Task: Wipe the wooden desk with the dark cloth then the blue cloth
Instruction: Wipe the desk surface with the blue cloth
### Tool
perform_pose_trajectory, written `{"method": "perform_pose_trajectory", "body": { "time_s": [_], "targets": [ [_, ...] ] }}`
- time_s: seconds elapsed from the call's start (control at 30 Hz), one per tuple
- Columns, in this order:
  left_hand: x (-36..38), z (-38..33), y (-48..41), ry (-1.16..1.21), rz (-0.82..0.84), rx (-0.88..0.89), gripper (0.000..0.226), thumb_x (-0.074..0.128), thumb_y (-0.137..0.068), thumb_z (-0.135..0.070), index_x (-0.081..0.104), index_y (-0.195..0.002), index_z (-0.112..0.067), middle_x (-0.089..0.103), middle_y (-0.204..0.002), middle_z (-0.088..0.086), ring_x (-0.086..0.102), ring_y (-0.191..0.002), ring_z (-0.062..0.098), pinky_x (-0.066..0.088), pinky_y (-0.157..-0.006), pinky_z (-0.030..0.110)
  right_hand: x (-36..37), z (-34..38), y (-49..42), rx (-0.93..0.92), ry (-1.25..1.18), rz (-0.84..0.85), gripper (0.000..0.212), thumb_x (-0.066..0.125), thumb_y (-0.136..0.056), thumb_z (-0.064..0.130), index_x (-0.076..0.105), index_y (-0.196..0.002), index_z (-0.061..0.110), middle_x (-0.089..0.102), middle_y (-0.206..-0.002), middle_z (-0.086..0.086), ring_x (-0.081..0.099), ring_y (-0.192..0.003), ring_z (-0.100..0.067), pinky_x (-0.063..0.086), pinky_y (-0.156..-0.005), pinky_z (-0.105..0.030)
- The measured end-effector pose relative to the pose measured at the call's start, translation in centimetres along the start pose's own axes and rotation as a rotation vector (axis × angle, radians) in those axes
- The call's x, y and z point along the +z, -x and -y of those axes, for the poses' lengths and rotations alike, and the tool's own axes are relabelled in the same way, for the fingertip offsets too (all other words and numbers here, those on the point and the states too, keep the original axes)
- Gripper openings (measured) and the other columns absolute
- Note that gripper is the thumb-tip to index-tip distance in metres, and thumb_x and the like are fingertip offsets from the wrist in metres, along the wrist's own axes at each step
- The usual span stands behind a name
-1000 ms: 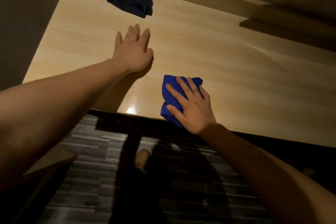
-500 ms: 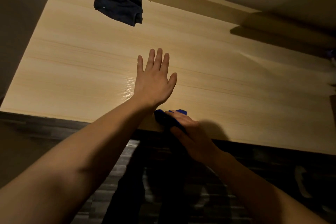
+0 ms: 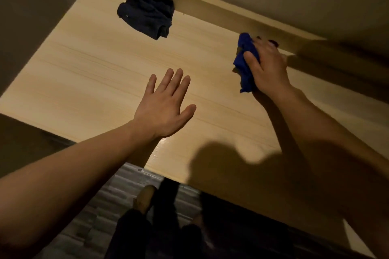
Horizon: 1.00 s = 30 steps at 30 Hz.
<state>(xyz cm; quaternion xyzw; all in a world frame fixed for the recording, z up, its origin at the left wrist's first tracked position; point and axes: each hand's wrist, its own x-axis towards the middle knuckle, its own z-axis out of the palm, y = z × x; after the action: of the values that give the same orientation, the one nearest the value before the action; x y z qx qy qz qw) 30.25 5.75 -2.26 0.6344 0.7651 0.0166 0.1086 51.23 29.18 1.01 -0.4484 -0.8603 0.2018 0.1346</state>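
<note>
A light wooden desk fills the upper part of the head view. The dark cloth lies crumpled at the back left, against the raised rear ledge. My right hand presses the bunched blue cloth onto the desk near the back edge, right of centre; my fingers cover most of the cloth. My left hand rests flat on the desk's middle with fingers spread and nothing in it.
A wooden ledge runs along the back of the desk under a pale wall. Dark walls close in at the left. Below the front edge are a striped grey floor and my legs and foot.
My right hand has swept the blue cloth from the desk's front edge up to the back edge on the right. My left hand stays flat near the middle.
</note>
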Motion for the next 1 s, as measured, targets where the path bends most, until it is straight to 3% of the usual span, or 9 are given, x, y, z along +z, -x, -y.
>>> {"method": "perform_pose_trajectory", "body": {
  "time_s": [0.13, 0.3, 0.43, 1.0],
  "targets": [
    [0.1, 0.0, -0.1, -0.009, -0.007, -0.018, 0.081, 0.017, -0.106, -0.071, 0.001, -0.173, -0.027, -0.009, -0.18, -0.001, -0.016, -0.165, 0.018, -0.005, -0.132, 0.056, 0.8, -1.7, -4.0, -0.059, 0.285, 0.101, 0.059, 0.032, -0.106, 0.055, 0.044, -0.155, 0.025, 0.037, -0.165, -0.003, 0.031, -0.151, -0.028, 0.025, -0.114, -0.055],
    [0.0, -0.1, -0.2, -0.015, 0.011, -0.027, 0.081, 0.016, -0.106, -0.07, -0.001, -0.172, -0.028, -0.011, -0.18, -0.002, -0.016, -0.165, 0.019, -0.004, -0.132, 0.056, 2.3, -1.1, -2.9, -0.035, 0.306, 0.183, 0.07, 0.022, -0.1, 0.074, 0.023, -0.162, 0.041, 0.014, -0.173, 0.005, 0.011, -0.158, -0.023, 0.014, -0.119, -0.057],
    [-0.2, -0.2, -0.2, -0.023, 0.017, -0.023, 0.082, 0.015, -0.105, -0.071, -0.001, -0.172, -0.028, -0.011, -0.18, -0.001, -0.016, -0.165, 0.019, -0.004, -0.132, 0.056, 2.3, -0.5, -1.7, -0.03, 0.34, 0.256, 0.076, 0.017, -0.095, 0.083, 0.011, -0.162, 0.048, 0.005, -0.174, 0.006, 0.001, -0.16, -0.028, 0.008, -0.121, -0.062],
    [-0.4, -0.2, -0.3, -0.025, 0.01, -0.012, 0.084, 0.01, -0.103, -0.073, -0.003, -0.172, -0.027, -0.011, -0.18, 0.001, -0.014, -0.165, 0.021, -0.004, -0.132, 0.057, 4.9, 5.0, 12.3, -0.054, 0.356, 0.228, 0.074, 0.017, -0.096, 0.081, 0.006, -0.162, 0.05, 0.002, -0.175, 0.005, -0.004, -0.16, -0.03, 0.007, -0.124, -0.059]
  ]
}}
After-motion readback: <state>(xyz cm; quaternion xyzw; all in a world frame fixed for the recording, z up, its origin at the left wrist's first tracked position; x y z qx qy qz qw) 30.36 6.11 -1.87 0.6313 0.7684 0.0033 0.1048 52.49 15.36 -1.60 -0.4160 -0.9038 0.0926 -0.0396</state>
